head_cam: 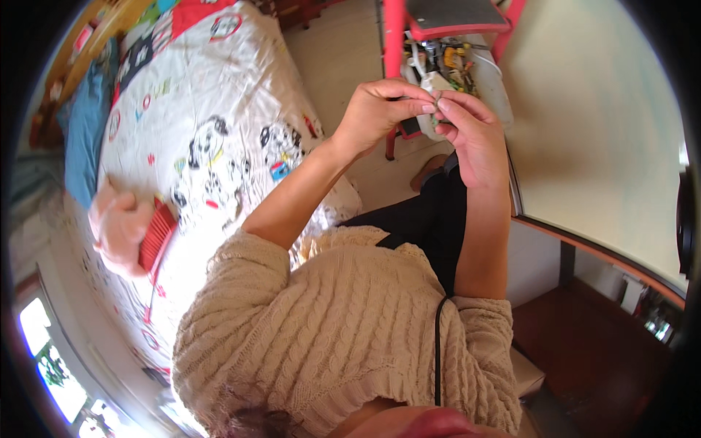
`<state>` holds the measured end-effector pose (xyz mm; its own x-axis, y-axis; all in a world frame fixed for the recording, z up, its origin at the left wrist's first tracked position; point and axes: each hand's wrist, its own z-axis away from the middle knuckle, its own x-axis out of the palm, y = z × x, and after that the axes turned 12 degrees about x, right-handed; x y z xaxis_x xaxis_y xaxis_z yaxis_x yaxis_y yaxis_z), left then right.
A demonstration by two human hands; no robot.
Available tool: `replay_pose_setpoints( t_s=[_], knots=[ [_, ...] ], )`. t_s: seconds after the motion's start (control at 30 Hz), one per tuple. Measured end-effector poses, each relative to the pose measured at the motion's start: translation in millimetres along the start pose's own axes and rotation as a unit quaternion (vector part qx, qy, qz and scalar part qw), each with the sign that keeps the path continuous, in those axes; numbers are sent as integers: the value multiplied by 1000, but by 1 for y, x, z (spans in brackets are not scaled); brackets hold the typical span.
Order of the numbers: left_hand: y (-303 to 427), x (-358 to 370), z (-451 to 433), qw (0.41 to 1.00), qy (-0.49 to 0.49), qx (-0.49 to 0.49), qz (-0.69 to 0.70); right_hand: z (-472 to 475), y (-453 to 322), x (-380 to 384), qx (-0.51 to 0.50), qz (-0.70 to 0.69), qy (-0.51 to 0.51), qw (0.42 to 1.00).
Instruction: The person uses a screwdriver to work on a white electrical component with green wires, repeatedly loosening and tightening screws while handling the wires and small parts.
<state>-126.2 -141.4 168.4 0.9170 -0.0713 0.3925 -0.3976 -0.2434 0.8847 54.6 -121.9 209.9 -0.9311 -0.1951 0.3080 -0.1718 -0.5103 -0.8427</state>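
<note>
My left hand (369, 112) and my right hand (475, 128) meet fingertip to fingertip in front of me. Between the thumbs and forefingers is a small, thin, greenish-brown object (437, 98), too small and too covered by fingers to identify. Both hands pinch it, and a greenish bit shows just below the fingertips. Beyond the hands, a pale plastic bin (495, 104) holds a jumble of small items, including yellow and green pieces.
A red step stool (393, 49) with a dark tread stands over the bin. To the left, a bed with a dalmatian-print sheet (181, 104) bears a pink plush toy (123, 230) and a red brush (157, 238). A large pale panel (597, 137) rises at right.
</note>
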Motion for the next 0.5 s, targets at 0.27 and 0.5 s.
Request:
replay_pose_setpoints(
  t_s=[0.27,0.5],
  knots=[
    [-27,-31,96,987,147,-51,38,19,59,29,86,52,14,995],
    [-45,-52,179,896,287,-311,136,28,99,50,151,138,-11,979]
  ],
)
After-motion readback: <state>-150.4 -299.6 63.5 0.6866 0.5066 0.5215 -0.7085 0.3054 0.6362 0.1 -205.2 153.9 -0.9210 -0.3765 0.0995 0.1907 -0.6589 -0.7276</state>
